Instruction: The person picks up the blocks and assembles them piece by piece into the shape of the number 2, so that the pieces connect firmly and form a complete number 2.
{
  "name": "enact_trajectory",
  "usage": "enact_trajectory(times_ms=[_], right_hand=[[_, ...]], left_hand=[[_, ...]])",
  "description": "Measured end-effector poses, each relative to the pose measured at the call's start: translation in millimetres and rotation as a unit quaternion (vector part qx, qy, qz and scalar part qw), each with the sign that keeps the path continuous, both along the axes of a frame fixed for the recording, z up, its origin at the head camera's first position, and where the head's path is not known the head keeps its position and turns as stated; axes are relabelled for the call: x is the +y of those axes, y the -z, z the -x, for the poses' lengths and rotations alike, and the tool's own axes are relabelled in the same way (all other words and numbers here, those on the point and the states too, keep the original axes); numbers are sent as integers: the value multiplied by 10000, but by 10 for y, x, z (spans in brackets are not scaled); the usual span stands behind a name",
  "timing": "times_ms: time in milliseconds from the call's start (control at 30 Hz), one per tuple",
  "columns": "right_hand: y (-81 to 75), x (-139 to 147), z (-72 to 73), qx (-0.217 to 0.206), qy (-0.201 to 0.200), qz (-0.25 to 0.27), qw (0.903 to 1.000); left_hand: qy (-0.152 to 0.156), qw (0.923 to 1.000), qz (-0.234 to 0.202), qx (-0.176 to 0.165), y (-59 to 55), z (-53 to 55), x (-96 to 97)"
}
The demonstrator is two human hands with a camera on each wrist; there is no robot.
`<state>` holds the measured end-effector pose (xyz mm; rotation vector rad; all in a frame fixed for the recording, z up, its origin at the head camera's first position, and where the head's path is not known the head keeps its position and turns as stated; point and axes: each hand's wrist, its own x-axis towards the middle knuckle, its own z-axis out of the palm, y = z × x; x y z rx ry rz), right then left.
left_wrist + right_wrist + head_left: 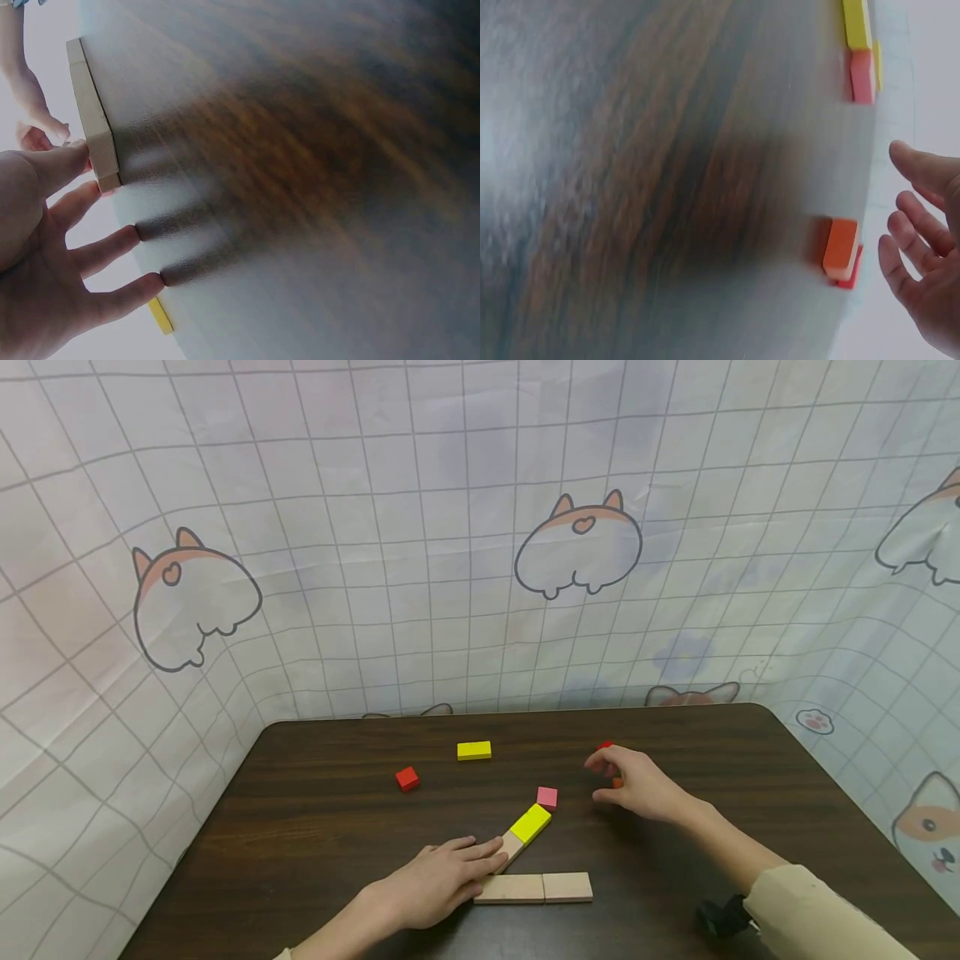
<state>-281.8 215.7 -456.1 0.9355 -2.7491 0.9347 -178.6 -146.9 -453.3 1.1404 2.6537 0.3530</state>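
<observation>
One left hand (pixel 438 885) (spread) touching wooden blocks (pixel 512 888); right hand (pixel 639 785), loosely curved, near orange block (pixel 841 242)

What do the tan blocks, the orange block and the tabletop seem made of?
Tan blocks: probably bare wood, matte, from their pale, unpainted look. Orange block: painted wood or plastic; its smooth, even color leaves that open. Tabletop: wood or laminate, with dark streaky grain and slight sheen.

Pale cream sleeve (pixel 817 914) is worn on the right arm (pixel 731 852); a similar left sleeve edge (pixel 283 954) is just shown. Black, blurry item (pixel 723 917) is seen beside the right cuff (pixel 767 885).
</observation>
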Motion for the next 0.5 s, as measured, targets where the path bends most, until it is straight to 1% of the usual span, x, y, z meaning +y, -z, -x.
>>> enact_trajectory(times_ms=[233, 500], right_hand=[[-8, 198, 12, -253, 262, -21, 9993], [77, 395, 50, -566, 427, -119, 9974]], left_hand=[[2, 10000, -5, -15, 0, 0, -1], [5, 10000, -12, -29, -2, 3, -5]])
